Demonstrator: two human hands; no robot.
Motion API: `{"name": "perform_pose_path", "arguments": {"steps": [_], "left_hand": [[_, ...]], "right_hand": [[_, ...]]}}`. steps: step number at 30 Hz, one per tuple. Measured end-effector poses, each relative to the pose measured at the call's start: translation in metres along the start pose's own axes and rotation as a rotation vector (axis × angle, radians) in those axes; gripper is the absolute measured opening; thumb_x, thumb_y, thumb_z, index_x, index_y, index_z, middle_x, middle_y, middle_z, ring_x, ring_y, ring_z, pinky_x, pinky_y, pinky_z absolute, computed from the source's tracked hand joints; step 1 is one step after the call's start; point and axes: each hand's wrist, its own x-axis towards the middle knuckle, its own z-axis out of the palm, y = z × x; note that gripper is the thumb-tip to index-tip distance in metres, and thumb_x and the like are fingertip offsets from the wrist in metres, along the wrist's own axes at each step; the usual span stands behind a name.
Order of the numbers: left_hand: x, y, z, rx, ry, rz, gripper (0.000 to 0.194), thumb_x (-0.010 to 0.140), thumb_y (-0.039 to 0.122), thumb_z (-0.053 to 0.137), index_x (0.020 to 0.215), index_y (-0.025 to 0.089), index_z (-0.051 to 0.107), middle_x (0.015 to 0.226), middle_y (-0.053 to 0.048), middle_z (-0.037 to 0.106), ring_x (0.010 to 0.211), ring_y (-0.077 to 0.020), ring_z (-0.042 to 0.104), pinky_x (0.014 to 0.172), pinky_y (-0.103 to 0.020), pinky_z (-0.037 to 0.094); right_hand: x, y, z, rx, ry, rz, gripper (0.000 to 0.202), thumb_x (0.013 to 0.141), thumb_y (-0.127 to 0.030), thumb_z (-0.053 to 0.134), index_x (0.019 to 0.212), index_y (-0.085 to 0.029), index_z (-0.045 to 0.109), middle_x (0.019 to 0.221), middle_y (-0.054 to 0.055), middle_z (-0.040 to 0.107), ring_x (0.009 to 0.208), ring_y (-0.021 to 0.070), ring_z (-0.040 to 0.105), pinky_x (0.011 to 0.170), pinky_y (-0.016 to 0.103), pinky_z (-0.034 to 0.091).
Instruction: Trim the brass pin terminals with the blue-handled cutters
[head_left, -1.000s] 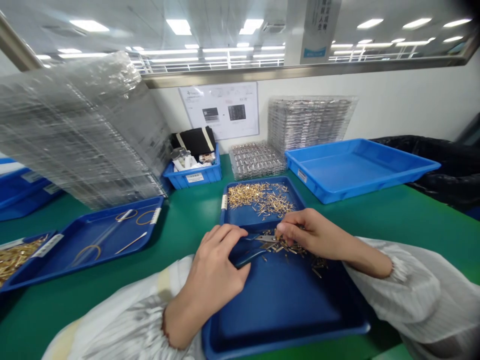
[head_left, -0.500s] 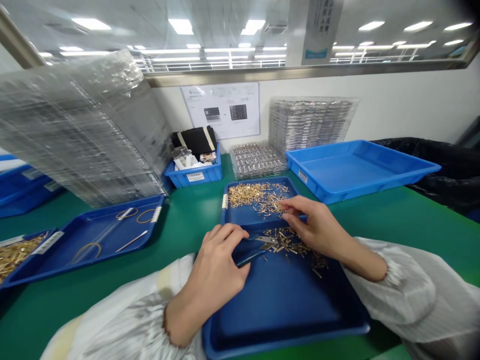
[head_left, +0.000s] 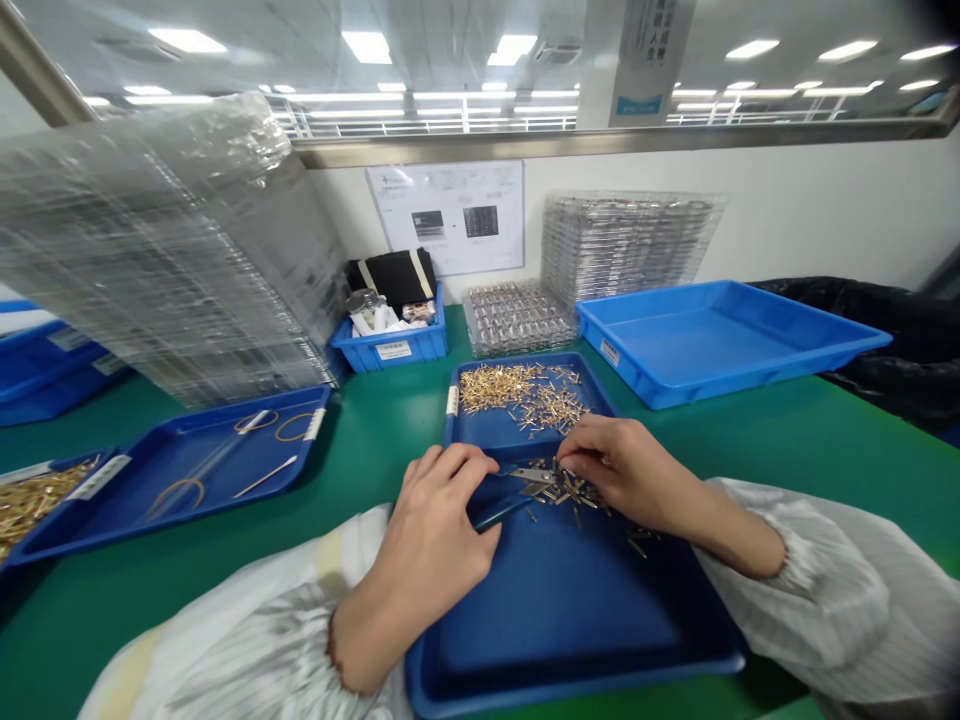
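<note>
My left hand [head_left: 442,520] is closed around the blue handles of small pliers [head_left: 534,476], whose metal jaws point right over the near dark blue tray [head_left: 555,610]. Small gold pins [head_left: 581,492] lie scattered at that tray's far side. At the jaw tips, my right hand [head_left: 619,462] has its thumb and fingers pinched together; whatever sits between them is too small to make out. Just beyond, a second dark blue tray [head_left: 487,434] holds a spread of gold pins [head_left: 517,392].
At left stand a blue tray [head_left: 225,500] with rubber bands and a swab, and wrapped stacked plastic trays [head_left: 172,250]. Behind are a small blue bin [head_left: 405,350] and clear pin-filled trays [head_left: 517,320]. A large light blue tray [head_left: 712,340] sits at right.
My right hand has moved from the far tray's near edge down and slightly left to the pliers' tips, its fingers now pinched there. My left hand keeps its hold on the pliers.
</note>
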Motion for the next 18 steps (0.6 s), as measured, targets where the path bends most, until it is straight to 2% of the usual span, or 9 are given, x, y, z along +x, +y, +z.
{"name": "perform_pose_path", "arguments": {"steps": [8,13,18], "left_hand": [[-0.0021,0.0003,-0.0012,-0.018,0.012,0.024,0.032,0.061,0.010,0.060,0.092,0.020,0.055,0.098,-0.004,0.057,0.090,-0.0240,0.051,0.081,-0.042,0.040],[-0.0019,0.0003,-0.0006,-0.001,0.043,0.020,0.031,0.062,0.012,0.061,0.092,0.020,0.055,0.096,-0.005,0.057,0.089,-0.0243,0.052,0.080,-0.042,0.041],[-0.0006,0.0016,0.0004,0.013,0.059,0.040,0.033,0.062,0.012,0.062,0.092,0.020,0.055,0.096,-0.005,0.057,0.088,-0.0246,0.052,0.078,-0.042,0.042]], "right_hand": [[-0.0016,-0.0042,0.0011,0.075,-0.035,-0.068,0.015,0.081,-0.006,0.049,0.076,-0.014,0.062,0.075,0.002,0.058,0.068,0.0115,0.054,0.064,0.021,0.039],[-0.0012,-0.0062,0.0000,0.098,-0.003,-0.039,0.015,0.079,-0.006,0.050,0.077,-0.015,0.062,0.076,0.002,0.060,0.069,0.0115,0.054,0.062,0.021,0.039],[-0.0016,-0.0088,0.0021,0.124,0.011,0.020,0.015,0.074,-0.005,0.050,0.073,-0.015,0.062,0.069,0.000,0.059,0.060,0.0098,0.051,0.055,0.020,0.037]]}}
